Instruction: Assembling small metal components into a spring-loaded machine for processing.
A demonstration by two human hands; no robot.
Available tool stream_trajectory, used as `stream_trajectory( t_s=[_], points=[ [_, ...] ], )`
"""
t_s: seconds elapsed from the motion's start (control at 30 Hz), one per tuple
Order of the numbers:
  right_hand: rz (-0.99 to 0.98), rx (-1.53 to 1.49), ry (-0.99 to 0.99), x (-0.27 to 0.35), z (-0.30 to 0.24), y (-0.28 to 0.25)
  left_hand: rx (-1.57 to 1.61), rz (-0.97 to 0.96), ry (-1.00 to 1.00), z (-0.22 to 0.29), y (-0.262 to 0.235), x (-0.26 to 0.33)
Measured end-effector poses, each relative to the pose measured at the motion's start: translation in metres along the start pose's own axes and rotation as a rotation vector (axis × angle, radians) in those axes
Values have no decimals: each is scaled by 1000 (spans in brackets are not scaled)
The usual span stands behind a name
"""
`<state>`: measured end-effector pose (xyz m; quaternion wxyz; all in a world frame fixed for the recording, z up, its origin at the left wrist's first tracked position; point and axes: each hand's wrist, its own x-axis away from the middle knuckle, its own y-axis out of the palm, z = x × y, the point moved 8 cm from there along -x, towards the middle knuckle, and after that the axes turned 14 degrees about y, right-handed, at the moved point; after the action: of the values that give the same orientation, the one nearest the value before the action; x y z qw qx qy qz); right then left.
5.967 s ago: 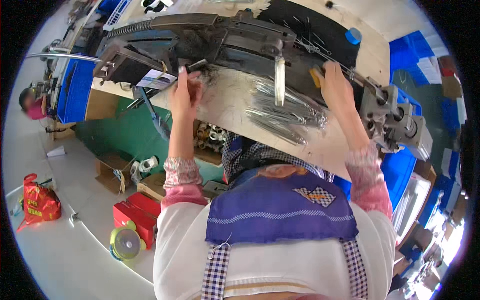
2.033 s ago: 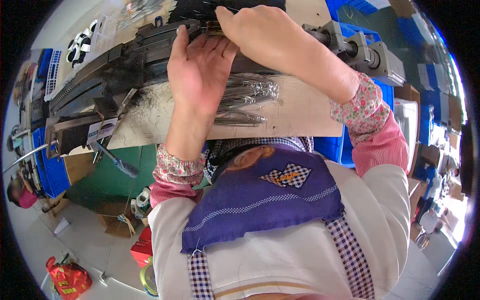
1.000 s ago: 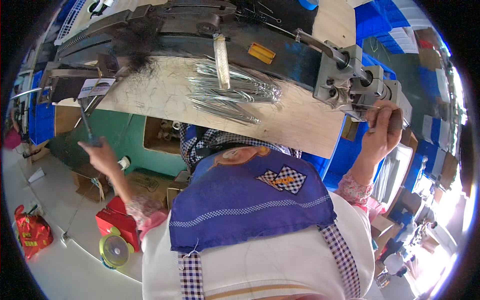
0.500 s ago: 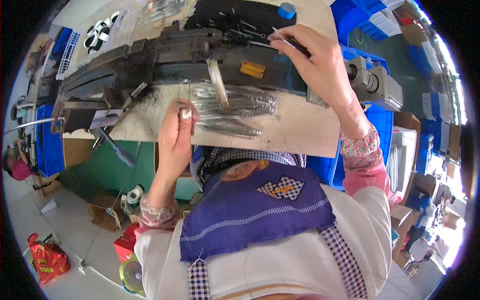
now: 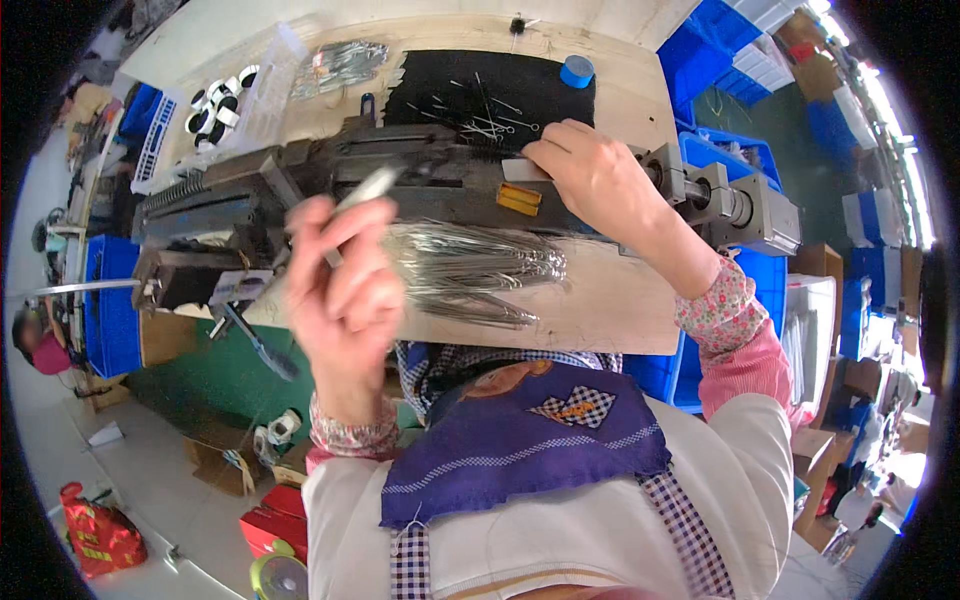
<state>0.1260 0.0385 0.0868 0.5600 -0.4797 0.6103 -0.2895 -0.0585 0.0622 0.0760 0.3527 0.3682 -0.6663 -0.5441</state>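
My left hand (image 5: 345, 285) is raised over the near left part of the bench and smeared by motion. Its fingers are beside a pale, blurred lever handle (image 5: 370, 187) on the dark metal machine (image 5: 300, 185); I cannot tell if they touch. My right hand (image 5: 605, 180) is palm down at the machine's right part, fingertips pressed together by a pale flat strip (image 5: 525, 170). Whatever it pinches is hidden. Between my hands, a bundle of thin metal wires (image 5: 480, 265) lies along the near side. Several looped wire pins (image 5: 490, 128) rest on a black mat (image 5: 430, 80).
A yellow block (image 5: 518, 198) sits on the machine, and a blue tape roll (image 5: 576, 71) on the mat's corner. A clear tray (image 5: 275, 75) with white rolls stands far left. A grey motor (image 5: 765, 222) and blue bins (image 5: 725, 150) flank the bench on the right.
My left hand has risen toward the machine, and the pale handle has swung left. My right hand has come down from above the mat to the machine. The view has tilted somewhat.
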Motion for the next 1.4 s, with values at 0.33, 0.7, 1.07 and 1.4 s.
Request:
stream_trajectory(
  t_s=[0.33, 0.7, 1.07, 1.4],
  points=[
    [-97, 46, 137, -74, 28, 53, -2127, -738, 9, -61, -42, -46],
    [-52, -233, -134, -24, 9, 11, -2749, -1304, 659, -66, -3, -71],
    [-23, -406, -54, -53, -3, 44, -1280, 93, 119, 0, -114, -9],
    [-60, -279, -12, -57, -9, 43, -1717, -70, 165, 0, -110, -29]
  ],
)
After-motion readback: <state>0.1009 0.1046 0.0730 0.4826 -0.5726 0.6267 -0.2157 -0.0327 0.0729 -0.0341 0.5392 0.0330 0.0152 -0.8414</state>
